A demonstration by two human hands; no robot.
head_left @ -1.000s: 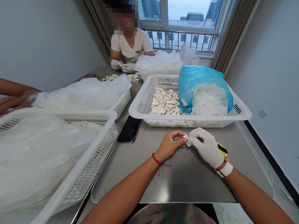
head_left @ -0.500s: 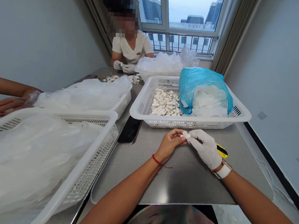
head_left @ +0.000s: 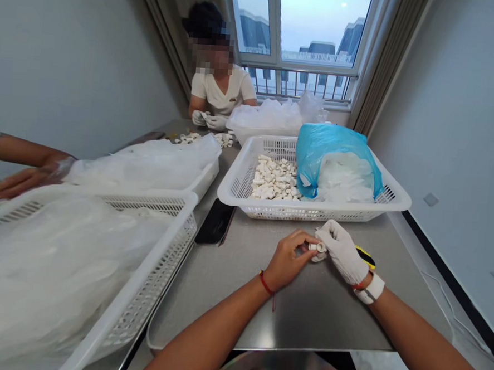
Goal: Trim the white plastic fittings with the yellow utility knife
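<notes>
A small white tube piece (head_left: 316, 247) sits between my two hands, just above the steel table (head_left: 306, 306). My bare left hand (head_left: 287, 261), with a red string at the wrist, pinches its left end. My right hand (head_left: 342, 251) wears a white glove and grips the piece's right end; a yellow and black tool (head_left: 366, 257) shows behind it. Right in front of my hands stands a white basket (head_left: 312, 213) with several white tube pieces (head_left: 274, 179) and a blue plastic bag (head_left: 336, 157).
A black phone (head_left: 215, 222) lies left of my hands. Two white baskets with clear plastic (head_left: 70, 263) fill the left side. A person's bare hand (head_left: 25, 177) reaches in at far left. Another seated person (head_left: 219, 94) in white gloves works at the far end by the window.
My hands have drawn slightly nearer to me and lowered, still holding the white piece between them. The view has tilted a little.
</notes>
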